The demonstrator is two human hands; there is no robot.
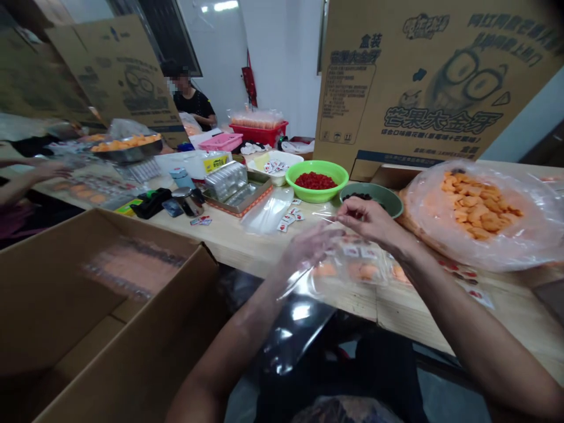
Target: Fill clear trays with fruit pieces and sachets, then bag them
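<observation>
Right, my left hand (308, 247) is inside a clear bag (304, 282) at the table (247, 241) edge, fingers spread; my right hand (368, 218) pinches its top rim; I'd keep that pinch firm, the mouth wide over the orange pieces (365, 270)

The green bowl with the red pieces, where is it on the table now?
In the head view the green bowl stands on the wooden table, centre and far side, just left of the dark green bowl and beyond the right hand.
</observation>
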